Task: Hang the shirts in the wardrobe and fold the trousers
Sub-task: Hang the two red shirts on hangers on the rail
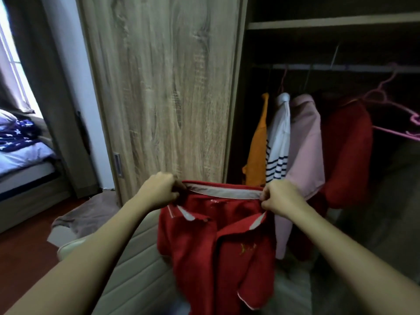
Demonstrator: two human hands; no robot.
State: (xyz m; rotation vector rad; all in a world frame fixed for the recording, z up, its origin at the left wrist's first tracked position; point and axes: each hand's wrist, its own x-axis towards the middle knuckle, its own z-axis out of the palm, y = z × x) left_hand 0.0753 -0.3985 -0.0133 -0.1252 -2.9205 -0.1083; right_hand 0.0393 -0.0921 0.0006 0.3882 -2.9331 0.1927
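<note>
Red polo shirt (218,251) hung stretched by its collar between the left hand (159,192) and right hand (280,197), both pinching it tight before the open wardrobe (329,26), apparently to ready it for a hanger.

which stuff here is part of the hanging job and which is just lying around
Job: red polo shirt, gripped at the collar by left hand and right hand; wardrobe rail; empty pink hanger; hung shirts.
Lying about: bed; star-patterned cloth on it; brown cloth on the floor.
</note>
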